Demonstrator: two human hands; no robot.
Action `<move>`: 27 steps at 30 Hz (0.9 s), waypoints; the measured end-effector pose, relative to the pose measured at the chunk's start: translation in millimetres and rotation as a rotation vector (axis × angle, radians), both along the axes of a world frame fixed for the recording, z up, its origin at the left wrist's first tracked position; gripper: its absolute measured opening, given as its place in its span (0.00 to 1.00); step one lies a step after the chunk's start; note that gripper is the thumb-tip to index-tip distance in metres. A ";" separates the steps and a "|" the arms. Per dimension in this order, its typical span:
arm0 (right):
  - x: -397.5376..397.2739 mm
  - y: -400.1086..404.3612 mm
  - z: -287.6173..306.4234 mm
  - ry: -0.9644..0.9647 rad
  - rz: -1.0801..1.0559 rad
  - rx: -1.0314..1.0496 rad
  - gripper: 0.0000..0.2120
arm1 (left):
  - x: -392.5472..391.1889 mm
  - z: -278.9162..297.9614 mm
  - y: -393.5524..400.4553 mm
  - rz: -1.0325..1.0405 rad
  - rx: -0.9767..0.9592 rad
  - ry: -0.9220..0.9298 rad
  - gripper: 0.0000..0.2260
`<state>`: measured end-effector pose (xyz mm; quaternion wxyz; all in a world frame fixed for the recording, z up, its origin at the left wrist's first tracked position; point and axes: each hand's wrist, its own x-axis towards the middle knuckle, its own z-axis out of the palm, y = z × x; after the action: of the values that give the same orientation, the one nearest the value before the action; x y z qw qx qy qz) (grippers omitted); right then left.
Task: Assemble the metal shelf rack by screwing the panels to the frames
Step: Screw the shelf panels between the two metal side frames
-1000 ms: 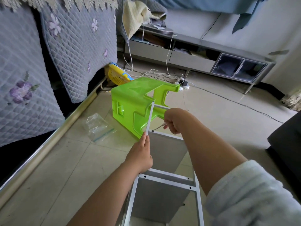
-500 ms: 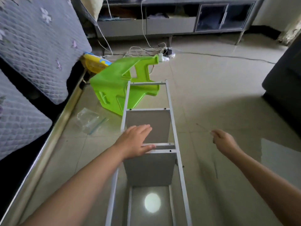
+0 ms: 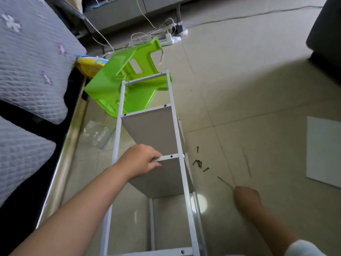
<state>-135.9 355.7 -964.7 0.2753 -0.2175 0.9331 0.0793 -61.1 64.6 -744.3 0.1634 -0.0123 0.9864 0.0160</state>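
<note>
The white metal rack frame (image 3: 176, 126) lies along the floor with grey panels (image 3: 153, 130) fixed between its rails. My left hand (image 3: 142, 160) grips a crossbar in the middle of the frame, fingers curled over its edge. My right hand (image 3: 246, 197) is low over the floor to the right of the rack, fingers curled, and a thin metal tool (image 3: 225, 182) sticks out from it. Several dark screws (image 3: 199, 163) lie loose on the tiles between the rack and that hand.
A green plastic stool (image 3: 118, 80) lies tipped under the rack's far end. A clear plastic bag (image 3: 96, 133) sits left of the frame, beside the quilted sofa (image 3: 33, 58). A loose white panel (image 3: 323, 154) lies at the right. Cables and a power strip (image 3: 171, 36) are beyond.
My right hand left the rack's far end and dropped to the floor on the right. My left hand shifted from the upright rail to the crossbar. The view tilted down.
</note>
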 end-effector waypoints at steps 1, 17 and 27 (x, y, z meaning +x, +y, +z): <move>-2.2 1.5 -2.4 0.011 0.007 0.017 0.17 | -1.0 0.4 -1.3 0.014 0.020 -0.020 0.12; -36.2 -93.4 -28.2 0.078 0.309 -0.249 0.15 | 11.0 -11.2 -3.4 0.163 0.329 -0.108 0.13; -28.2 -105.9 4.6 -0.016 0.068 -0.413 0.13 | -4.6 -3.1 -6.2 0.395 0.504 -0.340 0.17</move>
<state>-164.1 249.7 -960.0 0.2296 -0.3014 0.9193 -0.1059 -65.8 58.4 -747.4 0.3168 -0.1646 0.8888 0.2875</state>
